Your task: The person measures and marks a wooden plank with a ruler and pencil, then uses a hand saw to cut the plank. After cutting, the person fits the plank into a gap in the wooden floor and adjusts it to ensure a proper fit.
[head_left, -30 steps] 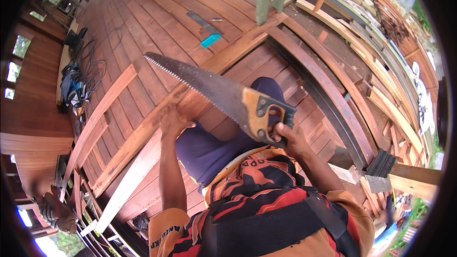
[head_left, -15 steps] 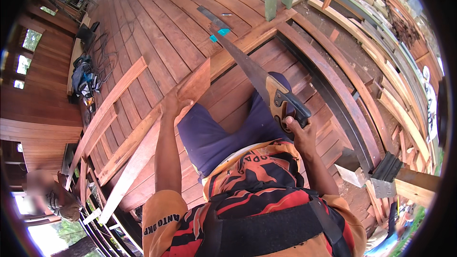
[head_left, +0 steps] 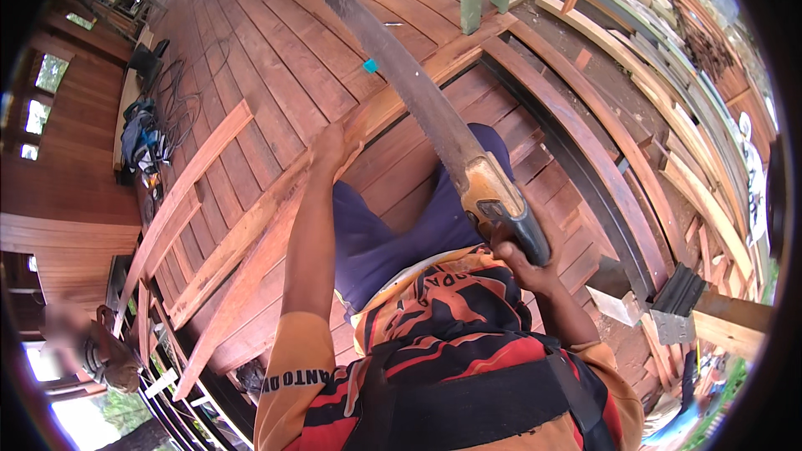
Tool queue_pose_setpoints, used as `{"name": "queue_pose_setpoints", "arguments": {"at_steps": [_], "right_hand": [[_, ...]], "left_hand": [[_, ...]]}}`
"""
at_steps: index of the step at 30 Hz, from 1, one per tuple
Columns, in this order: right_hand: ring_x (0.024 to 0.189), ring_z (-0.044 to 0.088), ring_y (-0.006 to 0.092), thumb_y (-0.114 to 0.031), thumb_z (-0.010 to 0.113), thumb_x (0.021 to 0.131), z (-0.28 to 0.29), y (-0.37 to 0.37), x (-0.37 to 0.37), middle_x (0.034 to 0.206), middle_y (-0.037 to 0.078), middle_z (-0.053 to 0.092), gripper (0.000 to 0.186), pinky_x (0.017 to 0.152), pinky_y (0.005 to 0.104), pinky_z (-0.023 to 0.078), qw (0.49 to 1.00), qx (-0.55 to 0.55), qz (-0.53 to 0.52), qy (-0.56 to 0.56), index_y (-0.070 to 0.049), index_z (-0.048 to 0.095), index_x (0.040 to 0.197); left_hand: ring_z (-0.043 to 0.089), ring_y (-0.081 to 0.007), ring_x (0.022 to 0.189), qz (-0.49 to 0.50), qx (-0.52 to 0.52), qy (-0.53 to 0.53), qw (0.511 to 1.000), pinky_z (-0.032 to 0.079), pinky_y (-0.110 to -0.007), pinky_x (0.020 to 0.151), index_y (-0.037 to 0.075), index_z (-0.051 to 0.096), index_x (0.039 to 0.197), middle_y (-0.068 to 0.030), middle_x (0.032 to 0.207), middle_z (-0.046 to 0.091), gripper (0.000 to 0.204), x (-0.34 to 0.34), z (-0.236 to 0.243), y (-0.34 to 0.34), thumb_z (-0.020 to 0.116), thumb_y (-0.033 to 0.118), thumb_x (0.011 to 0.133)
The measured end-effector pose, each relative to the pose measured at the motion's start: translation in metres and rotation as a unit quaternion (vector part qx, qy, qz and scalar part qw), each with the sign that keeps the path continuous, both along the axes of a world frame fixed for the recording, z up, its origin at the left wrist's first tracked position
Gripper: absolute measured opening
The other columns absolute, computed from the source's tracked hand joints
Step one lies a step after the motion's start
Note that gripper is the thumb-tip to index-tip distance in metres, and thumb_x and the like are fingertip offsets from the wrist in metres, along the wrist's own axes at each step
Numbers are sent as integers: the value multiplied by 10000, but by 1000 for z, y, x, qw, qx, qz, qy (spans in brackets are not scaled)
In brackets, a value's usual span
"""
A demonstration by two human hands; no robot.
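The saw (head_left: 430,108) has risen; dark lettering (head_left: 302,378) marks the left sleeve (head_left: 305,338).

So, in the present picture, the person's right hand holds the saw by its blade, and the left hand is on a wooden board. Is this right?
Not quite: the head view shows the right hand holding the saw by its handle, not its blade. The left hand is on a wooden board, as you said.
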State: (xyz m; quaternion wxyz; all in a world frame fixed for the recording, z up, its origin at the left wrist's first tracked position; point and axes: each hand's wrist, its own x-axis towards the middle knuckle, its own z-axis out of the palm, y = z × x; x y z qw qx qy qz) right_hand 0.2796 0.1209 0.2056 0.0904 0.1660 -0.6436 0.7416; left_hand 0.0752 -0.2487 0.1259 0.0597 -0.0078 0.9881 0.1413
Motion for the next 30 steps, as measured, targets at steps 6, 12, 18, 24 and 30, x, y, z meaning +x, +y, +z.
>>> {"name": "queue_pose_setpoints", "arguments": {"at_steps": [6, 12, 18, 24, 30], "right_hand": [[752, 672, 117, -76, 787, 879, -24, -12, 5, 1040, 155, 731, 669, 697, 260, 520, 981, 184, -11, -52, 27, 511, 1481], [905, 753, 224, -150, 779, 913, -35, -16, 13, 1142, 225, 728, 663, 808, 307, 556, 981, 180, 4, -72, 37, 494, 1482], [925, 709, 207, -145, 788, 905, -30, -27, 0, 1157, 184, 712, 701, 840, 297, 531, 968, 240, 41, -64, 27, 470, 1506], [1018, 724, 251, -153, 793, 901, -28, -33, 7, 1184, 206, 708, 702, 900, 308, 525, 963, 246, 58, -90, 35, 474, 1498], [1035, 723, 256, -166, 773, 912, -36, -36, 16, 1189, 209, 709, 681, 919, 326, 528, 965, 239, 40, -99, 30, 482, 1495]], "left_hand": [[687, -373, 1117, 10, -8, -51, 999, 534, -475, 955, 69, 702, 1218, -202, 1189, 721, 545, -21, -11, -20, 860, 357, 783], [693, -352, 1117, 46, 55, -61, 996, 528, -470, 942, 87, 695, 1245, -191, 1186, 728, 572, 3, -18, -43, 848, 401, 792], [684, -378, 1120, 99, -20, -44, 994, 531, -502, 941, 79, 686, 1201, -188, 1175, 730, 566, 8, -18, -32, 834, 441, 792], [684, -393, 1094, 72, -18, -18, 997, 531, -523, 913, 47, 680, 1121, -213, 1120, 728, 511, 14, -17, -34, 783, 453, 828], [683, -425, 1046, 13, 42, -5, 999, 523, -523, 886, 25, 665, 1106, -258, 1053, 719, 458, 13, -24, -49, 723, 413, 869]]}}
